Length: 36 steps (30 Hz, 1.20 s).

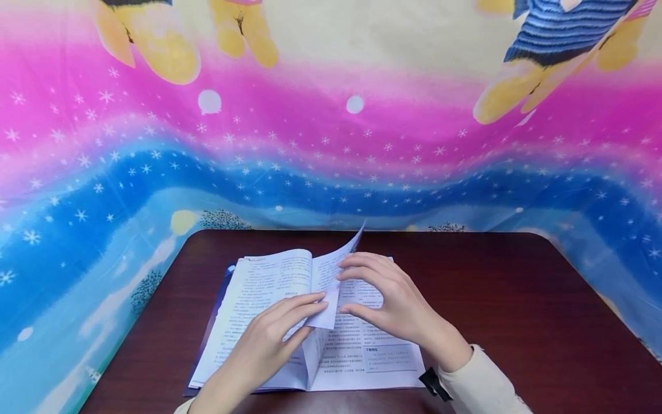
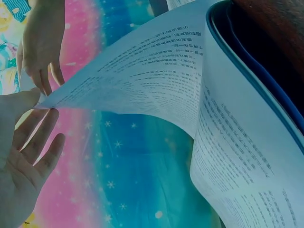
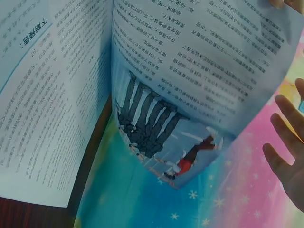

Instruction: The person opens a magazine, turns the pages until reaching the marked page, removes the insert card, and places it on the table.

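Note:
An open magazine with printed text lies on the table. One page stands raised and curved near the fold. My left hand pinches that page's near corner between thumb and fingers; the left wrist view shows the pinched corner beside the left hand. Over the right-hand side of the magazine is my right hand, its fingers loosely bent and spread. In the right wrist view the right hand holds nothing and is apart from the page, whose visible side carries text and an illustration of figures.
The dark reddish-brown table extends to the right of the magazine. Behind it hangs a pink and blue cloth with snowflakes and cartoon figures. A black bow is at the right sleeve.

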### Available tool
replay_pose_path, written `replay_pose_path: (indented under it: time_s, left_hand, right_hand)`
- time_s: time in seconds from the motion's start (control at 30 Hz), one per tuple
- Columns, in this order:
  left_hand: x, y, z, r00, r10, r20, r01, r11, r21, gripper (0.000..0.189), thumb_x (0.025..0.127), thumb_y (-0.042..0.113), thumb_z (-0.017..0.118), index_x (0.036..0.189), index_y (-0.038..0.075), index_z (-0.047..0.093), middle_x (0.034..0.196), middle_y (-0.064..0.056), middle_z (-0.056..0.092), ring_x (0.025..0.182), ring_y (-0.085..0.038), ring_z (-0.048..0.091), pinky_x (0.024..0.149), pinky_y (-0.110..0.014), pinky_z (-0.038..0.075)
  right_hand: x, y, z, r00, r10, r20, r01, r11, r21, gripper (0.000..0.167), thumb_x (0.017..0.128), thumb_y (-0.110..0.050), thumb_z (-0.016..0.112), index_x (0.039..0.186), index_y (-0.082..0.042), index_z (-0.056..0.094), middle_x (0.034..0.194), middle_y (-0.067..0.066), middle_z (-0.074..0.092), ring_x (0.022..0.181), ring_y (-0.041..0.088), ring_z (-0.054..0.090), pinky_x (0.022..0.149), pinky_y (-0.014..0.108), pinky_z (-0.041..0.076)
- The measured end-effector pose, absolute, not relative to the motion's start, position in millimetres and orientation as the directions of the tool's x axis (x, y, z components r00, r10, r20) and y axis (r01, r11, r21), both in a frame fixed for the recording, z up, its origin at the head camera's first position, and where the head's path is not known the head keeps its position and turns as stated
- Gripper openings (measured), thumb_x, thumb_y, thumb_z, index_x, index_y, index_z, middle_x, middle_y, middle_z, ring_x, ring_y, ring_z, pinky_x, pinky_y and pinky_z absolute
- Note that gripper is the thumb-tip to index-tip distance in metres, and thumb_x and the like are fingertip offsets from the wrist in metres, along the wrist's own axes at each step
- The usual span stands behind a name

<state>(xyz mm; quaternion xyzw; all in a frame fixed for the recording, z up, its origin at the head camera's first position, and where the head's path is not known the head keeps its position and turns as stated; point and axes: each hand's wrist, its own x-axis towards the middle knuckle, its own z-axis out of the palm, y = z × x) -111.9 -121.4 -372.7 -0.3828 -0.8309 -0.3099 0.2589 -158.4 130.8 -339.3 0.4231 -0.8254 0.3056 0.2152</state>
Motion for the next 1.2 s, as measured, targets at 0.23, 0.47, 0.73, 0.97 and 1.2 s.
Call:
replay_pose_path:
  time_s: [0.23,0.47,0.73,0.97,1.2]
  left_hand:
    - [-108,-132,-375,-0.587,0.434,0.684,0.774,0.548,0.317,0.053,0.081,0.003,0.079,0.131,0.016,0.065,0.135,0.003,0.061,0.117,-0.018,0.062,0.102,-0.02,0.042]
    - [-104,-145,-376,-0.62,0.369,0.692,0.734,0.585,0.346,0.038,0.099,0.021,0.064,0.136,0.011,0.06,0.136,-0.001,0.06,0.12,-0.02,0.06,0.103,-0.016,0.038]
    - [-96,-163,-380,-0.696,0.295,0.654,0.628,0.691,0.356,0.063,0.086,0.005,0.076,0.143,0.012,0.053,0.14,-0.001,0.056,0.116,-0.018,0.062,0.102,-0.009,0.034]
    - [-90,-177,-384,-0.748,0.229,0.622,0.54,0.756,0.37,0.072,0.077,-0.003,0.08,0.142,0.015,0.055,0.138,0.004,0.057,0.111,-0.014,0.063,0.099,-0.004,0.033]
    - [-85,-190,-393,-0.776,0.184,0.603,0.466,0.812,0.352,0.08,0.073,-0.004,0.082,0.145,0.013,0.049,0.133,-0.006,0.058,0.093,-0.014,0.065,0.071,-0.031,0.057]
  right_hand:
    - [-156,140,-344,-0.547,-0.566,0.617,-0.829,0.468,-0.306,0.041,0.088,-0.042,0.074,0.12,-0.018,0.067,0.131,-0.002,0.061,0.127,0.018,0.052,0.106,0.042,0.04]
    - [-157,158,-351,-0.566,-0.591,0.574,-0.814,0.51,-0.277,0.038,0.09,-0.043,0.072,0.118,-0.019,0.067,0.128,-0.004,0.062,0.124,0.016,0.053,0.106,0.037,0.039]
    - [-152,179,-367,-0.598,-0.604,0.527,-0.785,0.574,-0.233,0.035,0.084,-0.035,0.08,0.115,-0.022,0.069,0.124,-0.008,0.063,0.12,0.015,0.056,0.101,0.037,0.042]
    - [-151,195,-378,-0.602,-0.615,0.509,-0.781,0.585,-0.218,0.035,0.081,-0.029,0.082,0.113,-0.022,0.069,0.121,-0.01,0.063,0.116,0.014,0.057,0.1,0.034,0.041]
    - [-147,209,-390,-0.622,-0.622,0.475,-0.768,0.601,-0.219,0.035,0.08,-0.028,0.084,0.111,-0.022,0.069,0.12,-0.01,0.064,0.115,0.013,0.058,0.097,0.035,0.043]
